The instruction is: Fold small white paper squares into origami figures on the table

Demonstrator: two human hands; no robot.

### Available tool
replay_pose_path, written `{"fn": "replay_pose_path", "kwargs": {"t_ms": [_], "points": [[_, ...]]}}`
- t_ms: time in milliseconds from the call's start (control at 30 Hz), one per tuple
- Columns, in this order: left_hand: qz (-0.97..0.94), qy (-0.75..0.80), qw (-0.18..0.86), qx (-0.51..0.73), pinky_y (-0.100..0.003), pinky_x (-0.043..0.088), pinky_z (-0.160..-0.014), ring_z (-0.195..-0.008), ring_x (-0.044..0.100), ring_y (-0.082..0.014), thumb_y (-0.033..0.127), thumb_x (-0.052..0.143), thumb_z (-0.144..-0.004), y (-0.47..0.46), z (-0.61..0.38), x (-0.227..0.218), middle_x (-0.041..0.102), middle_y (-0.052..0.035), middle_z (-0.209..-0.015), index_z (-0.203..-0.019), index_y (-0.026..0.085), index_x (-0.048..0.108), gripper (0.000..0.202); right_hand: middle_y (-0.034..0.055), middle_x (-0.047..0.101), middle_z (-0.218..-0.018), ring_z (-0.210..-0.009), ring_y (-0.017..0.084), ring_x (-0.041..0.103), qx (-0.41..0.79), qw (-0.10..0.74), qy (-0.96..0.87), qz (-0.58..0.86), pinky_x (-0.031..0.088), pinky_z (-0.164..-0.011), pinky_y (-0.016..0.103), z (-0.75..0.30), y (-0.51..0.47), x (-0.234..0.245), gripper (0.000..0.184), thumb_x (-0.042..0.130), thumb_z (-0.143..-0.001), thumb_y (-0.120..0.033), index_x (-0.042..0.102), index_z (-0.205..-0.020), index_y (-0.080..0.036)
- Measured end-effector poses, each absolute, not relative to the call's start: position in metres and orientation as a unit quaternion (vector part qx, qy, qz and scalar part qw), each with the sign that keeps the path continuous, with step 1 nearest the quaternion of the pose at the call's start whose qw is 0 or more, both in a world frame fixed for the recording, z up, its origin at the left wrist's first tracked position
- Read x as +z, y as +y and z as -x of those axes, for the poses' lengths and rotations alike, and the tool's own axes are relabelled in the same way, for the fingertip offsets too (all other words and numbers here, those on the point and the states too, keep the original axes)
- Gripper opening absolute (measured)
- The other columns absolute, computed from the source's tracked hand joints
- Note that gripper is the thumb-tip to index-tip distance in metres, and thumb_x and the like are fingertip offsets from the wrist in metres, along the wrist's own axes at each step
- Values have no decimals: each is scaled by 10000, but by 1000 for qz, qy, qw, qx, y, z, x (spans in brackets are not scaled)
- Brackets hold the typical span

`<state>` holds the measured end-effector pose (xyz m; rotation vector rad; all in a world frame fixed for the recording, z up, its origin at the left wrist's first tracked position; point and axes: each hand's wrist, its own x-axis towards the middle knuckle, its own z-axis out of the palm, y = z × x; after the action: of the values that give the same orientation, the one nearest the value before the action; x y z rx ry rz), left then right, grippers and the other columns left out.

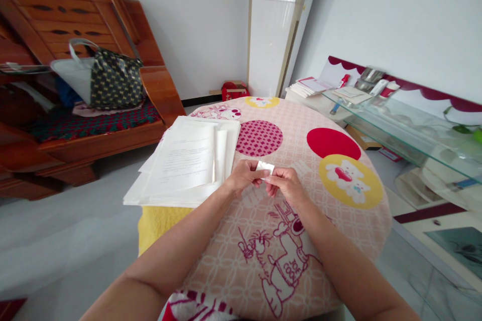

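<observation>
A small folded piece of white paper [265, 166] is pinched between both hands above the middle of the table. My left hand [245, 176] grips its left side with the thumb on top. From the right, my right hand [283, 181] holds the lower right edge between thumb and fingers. The hands nearly touch each other, and the curled fingers hide the paper's underside. Just left of them lies a stack of printed sheets [184, 160], with a loosely folded white sheet [221, 153] on its right part.
A patterned pink cloth [301, 130] covers the round table, with a yellow cloth [161, 223] under the stack's near edge. A wooden bench [161, 90] with bags stands at the left. On the right is a glass shelf [406, 130] bearing cups and papers. An air conditioner [269, 45] stands behind.
</observation>
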<state>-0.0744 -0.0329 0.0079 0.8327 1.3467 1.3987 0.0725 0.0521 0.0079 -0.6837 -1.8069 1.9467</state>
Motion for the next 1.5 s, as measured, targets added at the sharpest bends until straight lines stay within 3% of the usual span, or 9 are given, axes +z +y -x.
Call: {"fn": "replay_pose_path", "kwargs": {"t_ms": [133,300,500,733,933,1233,1400,1500], "points": [[-338,553,480,592,-186,407,-434,-465,513,-72,455,864,-602,-33,73,8,618,3,-584,-719,112,679,406,20,653,-509,-404,123,562,697,193,-647,241,447,-399,224,-72,51,10,261,723,-701,-401,648,-605,-171],[-337,540,446,630,-205,434,-468,-472,527,-87,564,760,-712,-34,71,10,617,-18,-556,-661,110,687,463,21,655,-516,-408,124,565,703,196,-643,230,454,-411,230,-72,50,12,265,730,-709,-399,655,-607,-167],[-344,566,381,645,-213,360,-430,-425,462,-82,481,698,-775,-33,70,8,534,6,-471,-540,136,612,426,15,656,-520,-412,121,570,713,188,-637,222,466,-418,227,-71,49,10,267,730,-717,-391,646,-594,-169],[-356,545,440,618,-201,347,-476,-490,467,-71,483,770,-698,-33,75,11,562,19,-550,-656,128,628,384,8,647,-496,-379,113,551,715,158,-641,230,427,-374,206,-72,49,7,252,724,-707,-379,636,-599,-169],[-387,581,382,606,-191,284,-441,-449,415,-53,482,780,-669,-31,76,8,506,43,-504,-606,137,574,406,13,642,-483,-361,113,541,716,122,-647,231,408,-349,206,-70,50,5,266,718,-700,-376,609,-568,-172],[-366,562,449,590,-218,433,-516,-526,540,-98,613,671,-770,-33,83,5,617,-19,-611,-705,127,625,493,12,646,-503,-384,118,564,719,162,-629,248,429,-365,209,-75,56,6,271,738,-685,-406,644,-609,-164],[-445,656,307,527,-189,313,-445,-439,451,-71,502,577,-865,-31,87,-1,523,24,-489,-621,151,546,429,17,639,-492,-375,127,564,722,164,-620,260,429,-346,217,-73,55,5,280,738,-677,-418,645,-618,-160],[-458,681,273,502,-188,315,-442,-430,455,-72,492,524,-901,-30,87,-3,525,26,-491,-623,154,539,439,18,638,-491,-377,133,567,719,169,-618,269,424,-334,217,-72,54,4,284,735,-676,-426,644,-624,-162]]}}
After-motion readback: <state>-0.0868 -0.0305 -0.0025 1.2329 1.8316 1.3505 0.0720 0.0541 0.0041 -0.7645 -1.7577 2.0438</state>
